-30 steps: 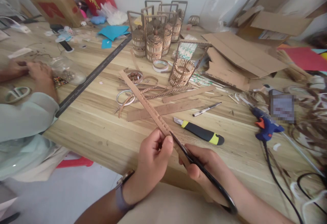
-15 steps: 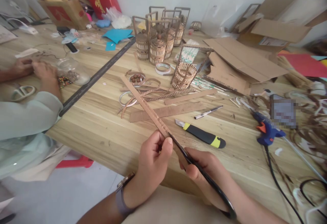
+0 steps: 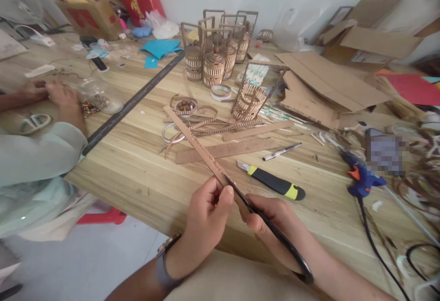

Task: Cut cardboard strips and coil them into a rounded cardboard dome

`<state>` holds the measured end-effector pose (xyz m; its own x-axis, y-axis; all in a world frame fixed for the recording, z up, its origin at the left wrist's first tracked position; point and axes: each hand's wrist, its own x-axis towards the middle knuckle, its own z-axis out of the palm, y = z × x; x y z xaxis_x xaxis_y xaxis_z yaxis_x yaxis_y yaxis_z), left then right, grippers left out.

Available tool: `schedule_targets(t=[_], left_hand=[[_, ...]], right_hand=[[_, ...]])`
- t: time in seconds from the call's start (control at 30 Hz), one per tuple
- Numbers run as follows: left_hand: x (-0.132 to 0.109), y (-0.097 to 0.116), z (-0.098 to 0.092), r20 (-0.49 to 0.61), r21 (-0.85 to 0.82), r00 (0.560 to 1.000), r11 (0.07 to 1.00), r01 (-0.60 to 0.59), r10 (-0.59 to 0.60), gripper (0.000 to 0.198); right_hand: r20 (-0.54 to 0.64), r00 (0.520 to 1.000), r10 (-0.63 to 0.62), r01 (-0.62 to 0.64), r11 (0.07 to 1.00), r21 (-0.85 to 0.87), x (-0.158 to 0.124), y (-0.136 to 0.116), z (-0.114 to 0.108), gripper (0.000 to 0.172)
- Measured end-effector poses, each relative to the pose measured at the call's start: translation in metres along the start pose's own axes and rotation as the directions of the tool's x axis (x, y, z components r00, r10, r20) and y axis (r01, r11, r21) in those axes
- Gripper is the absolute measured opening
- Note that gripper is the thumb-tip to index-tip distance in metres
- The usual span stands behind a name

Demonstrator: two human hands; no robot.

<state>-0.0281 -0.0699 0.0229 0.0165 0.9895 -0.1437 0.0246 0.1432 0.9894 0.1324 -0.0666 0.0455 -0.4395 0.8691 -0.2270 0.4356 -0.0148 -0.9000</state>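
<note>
My left hand [image 3: 207, 221] pinches the near end of a long brown cardboard strip [image 3: 194, 141] that slants away over the wooden table [image 3: 130, 172]. My right hand [image 3: 275, 227] grips black scissors [image 3: 271, 231], whose blades meet the strip's edge just beside my left thumb. A watch sits on my left wrist.
A yellow-black utility knife [image 3: 274, 183], a pen [image 3: 282, 151] and loose cardboard strips lie beyond my hands. Small cardboard lanterns [image 3: 213, 60] stand at the back, flat cardboard sheets [image 3: 330, 81] to the right. A blue glue gun [image 3: 360, 175] with cable lies right. Another person's hands [image 3: 55, 92] work at left.
The view has drifted slightly; my hands, the strip and the scissors keep almost the same pose, with the blades a little further along the strip.
</note>
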Motion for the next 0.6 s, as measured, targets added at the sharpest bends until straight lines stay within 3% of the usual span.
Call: schedule_targets(t=[0.13,0.3,0.6], left_hand=[[0.003,0.004,-0.002,0.008,-0.033,1.000,0.999,-0.011,0.011,0.029],[0.011,0.011,-0.008,-0.086,-0.057,0.996,0.998,-0.021,0.016,0.029],[0.006,0.010,-0.001,-0.051,-0.061,0.999,0.998,-0.011,0.008,0.027]], right_hand=[[0.005,1.000,-0.008,0.008,1.000,0.016,-0.002,0.003,0.000,0.070],[0.022,1.000,0.013,-0.013,1.000,-0.006,-0.005,0.005,-0.003,0.072],[0.039,0.999,-0.013,0.016,0.997,-0.079,-0.004,0.001,-0.013,0.076]])
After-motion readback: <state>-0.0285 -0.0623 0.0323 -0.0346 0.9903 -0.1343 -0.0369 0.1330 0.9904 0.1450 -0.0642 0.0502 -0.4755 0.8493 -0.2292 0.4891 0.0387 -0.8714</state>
